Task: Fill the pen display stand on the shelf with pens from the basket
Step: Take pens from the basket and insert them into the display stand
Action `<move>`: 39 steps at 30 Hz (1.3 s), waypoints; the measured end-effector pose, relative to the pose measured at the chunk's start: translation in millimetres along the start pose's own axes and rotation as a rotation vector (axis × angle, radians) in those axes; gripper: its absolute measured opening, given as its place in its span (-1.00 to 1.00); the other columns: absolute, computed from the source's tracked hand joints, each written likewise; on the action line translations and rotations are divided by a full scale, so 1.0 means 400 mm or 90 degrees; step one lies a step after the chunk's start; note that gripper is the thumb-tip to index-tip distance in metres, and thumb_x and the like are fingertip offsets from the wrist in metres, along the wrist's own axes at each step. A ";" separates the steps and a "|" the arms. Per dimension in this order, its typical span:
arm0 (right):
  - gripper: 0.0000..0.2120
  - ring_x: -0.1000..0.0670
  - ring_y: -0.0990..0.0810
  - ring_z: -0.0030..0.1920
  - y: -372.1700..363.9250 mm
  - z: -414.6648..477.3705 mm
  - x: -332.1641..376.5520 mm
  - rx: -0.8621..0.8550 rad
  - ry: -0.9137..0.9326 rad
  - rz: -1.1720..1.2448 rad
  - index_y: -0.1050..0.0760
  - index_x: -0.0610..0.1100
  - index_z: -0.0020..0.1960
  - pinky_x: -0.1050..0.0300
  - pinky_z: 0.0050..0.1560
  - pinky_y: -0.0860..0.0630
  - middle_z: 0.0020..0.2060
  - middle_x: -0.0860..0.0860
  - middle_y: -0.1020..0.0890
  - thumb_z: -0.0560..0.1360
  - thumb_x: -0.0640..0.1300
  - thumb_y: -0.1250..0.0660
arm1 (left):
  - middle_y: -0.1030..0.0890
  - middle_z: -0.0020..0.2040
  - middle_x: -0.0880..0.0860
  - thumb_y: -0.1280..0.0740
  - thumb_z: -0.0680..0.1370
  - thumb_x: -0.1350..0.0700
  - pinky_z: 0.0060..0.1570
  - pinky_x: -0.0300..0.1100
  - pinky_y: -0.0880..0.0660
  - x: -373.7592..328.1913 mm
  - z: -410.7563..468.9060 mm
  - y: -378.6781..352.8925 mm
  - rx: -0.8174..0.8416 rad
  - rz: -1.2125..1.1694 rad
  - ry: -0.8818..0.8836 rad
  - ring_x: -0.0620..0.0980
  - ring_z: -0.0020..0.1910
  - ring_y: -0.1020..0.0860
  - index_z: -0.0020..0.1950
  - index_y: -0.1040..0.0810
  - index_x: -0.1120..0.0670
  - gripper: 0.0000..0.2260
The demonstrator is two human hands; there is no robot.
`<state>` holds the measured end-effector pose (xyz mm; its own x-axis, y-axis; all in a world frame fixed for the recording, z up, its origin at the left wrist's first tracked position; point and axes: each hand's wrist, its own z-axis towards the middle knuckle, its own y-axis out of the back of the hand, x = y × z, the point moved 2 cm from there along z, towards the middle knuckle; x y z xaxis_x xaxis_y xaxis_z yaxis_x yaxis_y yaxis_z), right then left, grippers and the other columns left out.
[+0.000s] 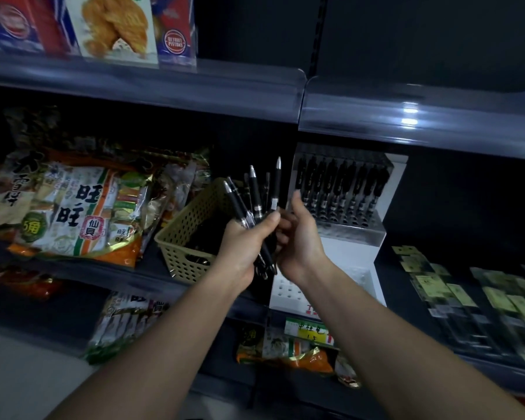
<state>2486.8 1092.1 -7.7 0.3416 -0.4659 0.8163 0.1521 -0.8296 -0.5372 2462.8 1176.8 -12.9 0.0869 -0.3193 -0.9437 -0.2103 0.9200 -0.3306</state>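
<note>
You gripped bundle of black pens (256, 195) upright in left hand (244, 242), fingers wrapped tight, between tan basket (176, 234) and pen display stand (397, 183); likely ready supply for single picks. Right hand (302, 237) touched bundle, fingers curled, thumb raised; grip on pen unclear. Stand's upper row full.

Read "旺旺" in large black characters and "仙贝" in a red-rimmed badge on the snack bag (82, 213) just left of the basket (188, 225). Made out "DETROIT PISTONS" on a round red badge on the blue box (174, 31) high above the basket. Found blurred handwriting, perhaps ending "1.5", on the price tag (311, 331) below and right of the basket.
</note>
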 end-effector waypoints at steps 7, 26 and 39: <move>-0.77 0.06 -0.50 -0.50 0.076 -0.023 0.036 0.068 0.065 -0.204 -0.58 -0.09 0.06 0.27 -0.61 -0.12 -0.24 -0.04 -0.64 0.47 0.01 -0.38 | -0.64 -0.24 0.10 -0.33 0.55 0.26 -0.34 -0.13 -0.57 0.057 -0.053 -0.028 0.083 0.038 0.080 0.00 -0.39 -0.61 0.03 -0.55 0.22 -0.91; -0.83 -0.05 -0.55 -0.18 0.234 -0.042 0.020 0.092 0.051 -0.251 -0.62 -0.13 -0.06 0.12 -0.22 -0.44 -0.22 -0.04 -0.64 0.35 -0.21 -0.43 | -0.68 -0.02 0.22 -0.30 0.53 0.33 -0.21 0.00 -0.63 0.182 -0.106 -0.033 0.220 -0.005 0.208 0.13 -0.24 -0.66 0.10 -0.56 0.28 -0.84; -0.71 0.13 -0.29 -0.47 0.240 -0.027 0.037 0.078 0.071 -0.349 -0.63 -0.10 -0.02 0.29 -0.49 -0.22 -0.40 0.08 -0.48 0.26 -0.10 -0.48 | -0.69 -0.04 0.18 -0.35 0.51 0.22 -0.39 -0.15 -0.54 0.184 -0.103 -0.023 0.257 0.046 0.235 0.08 -0.34 -0.62 0.09 -0.54 0.23 -0.82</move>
<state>2496.4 1002.3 -45.0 0.0842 -0.0132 0.9964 0.3889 -0.9202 -0.0450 2430.9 1135.3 -79.9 -0.2760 -0.2436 -0.9298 0.1931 0.9336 -0.3019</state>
